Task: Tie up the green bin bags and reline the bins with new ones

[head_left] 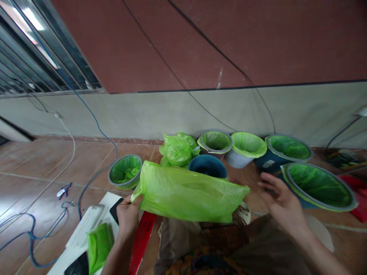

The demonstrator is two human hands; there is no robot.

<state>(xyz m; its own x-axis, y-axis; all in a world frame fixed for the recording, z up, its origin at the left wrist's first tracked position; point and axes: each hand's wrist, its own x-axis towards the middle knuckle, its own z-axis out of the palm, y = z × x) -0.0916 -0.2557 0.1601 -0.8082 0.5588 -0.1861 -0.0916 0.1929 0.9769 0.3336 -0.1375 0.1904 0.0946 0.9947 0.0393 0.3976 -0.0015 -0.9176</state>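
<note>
A green plastic bag (189, 194) stretches out sideways above my lap. My left hand (129, 214) grips its left end, fingers closed on the gathered edge. Off the bag's right end, my right hand (279, 198) is apart from it, fingers spread and holding nothing visible. Just beyond the bag stands a blue bin (208, 165), partly covered by it, with no liner visible. Beside my right hand is a large bin with a green liner and grey rim (321, 187). A smaller lined bin (125, 170) stands left of the bag.
Along the wall are a crumpled heap of green bags (179, 149) and lined bins, including a white one (246, 147). A folded green bag (99, 244) lies on a white board (110, 200) at left. A blue cable (86, 179) crosses the tiled floor. Something red (359, 198) sits far right.
</note>
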